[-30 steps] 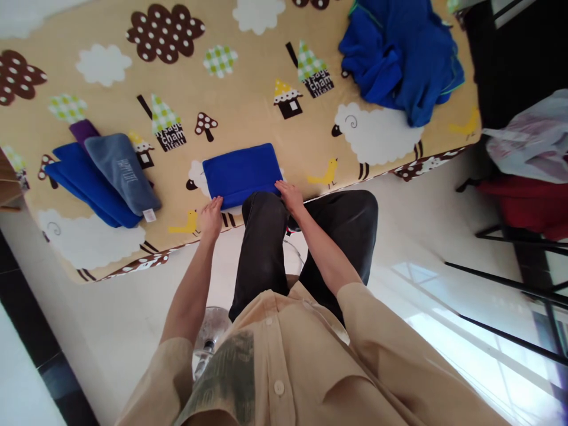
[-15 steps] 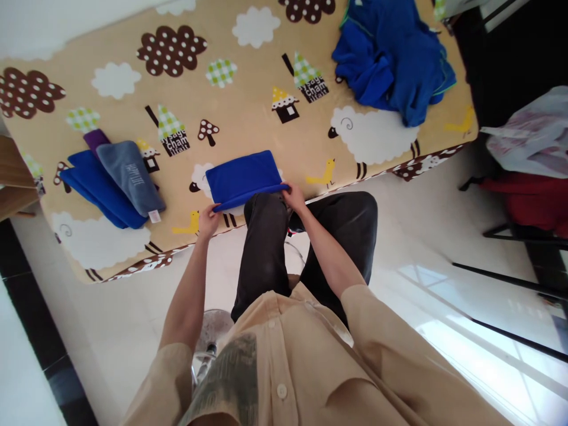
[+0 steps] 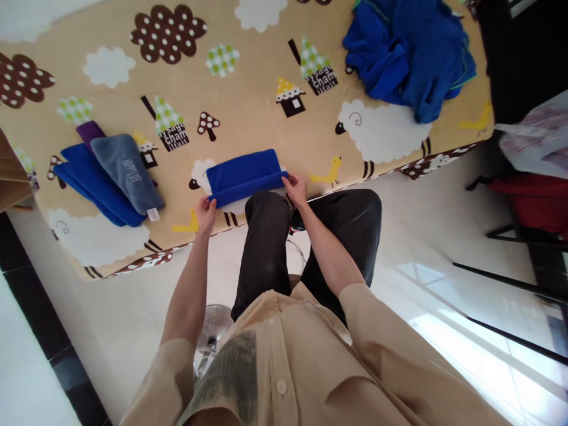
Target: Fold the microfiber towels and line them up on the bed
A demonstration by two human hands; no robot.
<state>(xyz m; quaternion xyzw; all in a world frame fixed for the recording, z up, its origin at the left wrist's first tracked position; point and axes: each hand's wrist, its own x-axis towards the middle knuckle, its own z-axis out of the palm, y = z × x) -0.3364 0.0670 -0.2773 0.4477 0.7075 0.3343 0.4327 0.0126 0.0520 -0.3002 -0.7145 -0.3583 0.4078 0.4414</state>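
A blue towel [image 3: 245, 168] lies near the front edge of the patterned bed cover, its near side folded over in a long strip. My left hand [image 3: 206, 214] pinches the left end of that fold between thumb and fingers. At the right end, my right hand [image 3: 296, 189] grips the fold's other corner. To the left lies a small pile: a grey-blue towel [image 3: 126, 171] with pale lettering and a white tag, on top of folded blue cloths [image 3: 95, 186] and a purple cloth [image 3: 89, 132].
A crumpled heap of blue cloth [image 3: 412, 56] with green edging rests at the back right of the bed cover [image 3: 248, 106]. A metal stool [image 3: 213, 328] stands below on the left. On the right are a white plastic bag [image 3: 539, 133] and red fabric [image 3: 528, 201].
Both hands have carried the towel's near edge away from me, so the folded strip is wider and less of the flat part shows. The view has shifted slightly.
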